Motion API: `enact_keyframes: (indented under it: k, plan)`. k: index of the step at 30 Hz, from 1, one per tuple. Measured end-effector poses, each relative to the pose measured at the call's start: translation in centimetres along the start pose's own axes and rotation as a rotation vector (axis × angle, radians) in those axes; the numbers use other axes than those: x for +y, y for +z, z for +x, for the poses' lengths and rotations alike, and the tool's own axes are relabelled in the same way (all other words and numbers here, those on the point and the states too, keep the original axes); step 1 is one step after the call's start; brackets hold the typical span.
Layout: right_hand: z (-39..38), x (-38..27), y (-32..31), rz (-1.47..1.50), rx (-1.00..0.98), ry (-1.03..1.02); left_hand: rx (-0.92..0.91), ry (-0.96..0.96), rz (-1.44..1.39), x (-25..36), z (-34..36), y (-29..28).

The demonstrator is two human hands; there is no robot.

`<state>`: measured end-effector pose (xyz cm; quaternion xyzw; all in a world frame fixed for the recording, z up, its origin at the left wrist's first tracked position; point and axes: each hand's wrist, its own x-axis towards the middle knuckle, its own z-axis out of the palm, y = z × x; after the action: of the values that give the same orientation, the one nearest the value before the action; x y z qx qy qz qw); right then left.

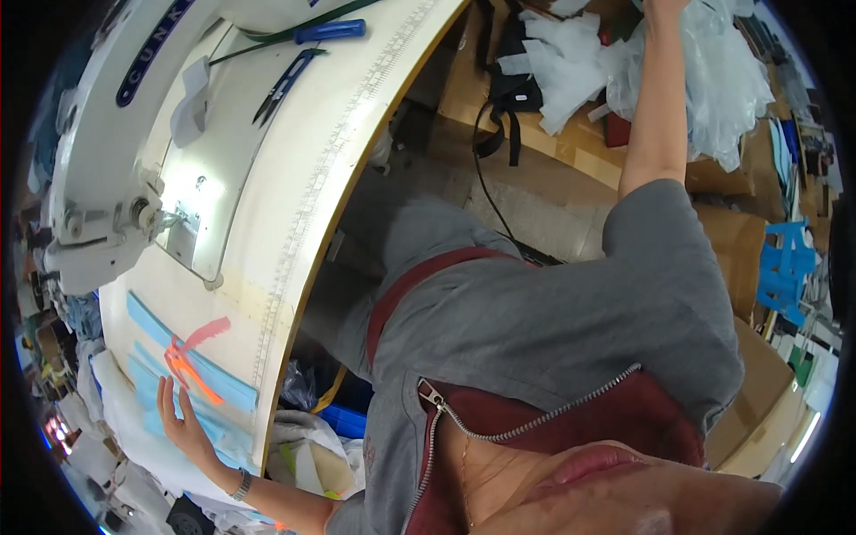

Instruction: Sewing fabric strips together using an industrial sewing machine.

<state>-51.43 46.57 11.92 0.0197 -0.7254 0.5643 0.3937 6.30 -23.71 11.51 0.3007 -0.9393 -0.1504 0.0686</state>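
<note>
One white table has ruler marks. One white sewing machine on it has one dark label with pale letters. At least two blue cloth pieces lie there. The right hand is mostly cut off; I can't tell its grip. The left hand is open over the cloth, fingers apart, near one loopy orange thing.

This is a sewing workshop — sewing machine, ruled table, snips, blue strips.
</note>
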Motion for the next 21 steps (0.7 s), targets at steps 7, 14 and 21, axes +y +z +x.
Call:
enact_keyframes:
  k: [7, 14, 21]
  plan:
    - [-10.5, -9.1, 3.6, -0.257, -0.844, 0.096, 0.143, 0.101, -0.072, -0.4, -1.2, 1.1]
    - [-29.6, -17.8, 12.0, 0.276, -1.901, -0.153, 0.230, -0.169, -0.273, -0.6, -1.6, 0.1]
    - [-40.7, -24.7, 16.6, 0.475, -2.100, 0.181, 0.115, -0.297, -0.349, -0.6, 2.8, 0.8]
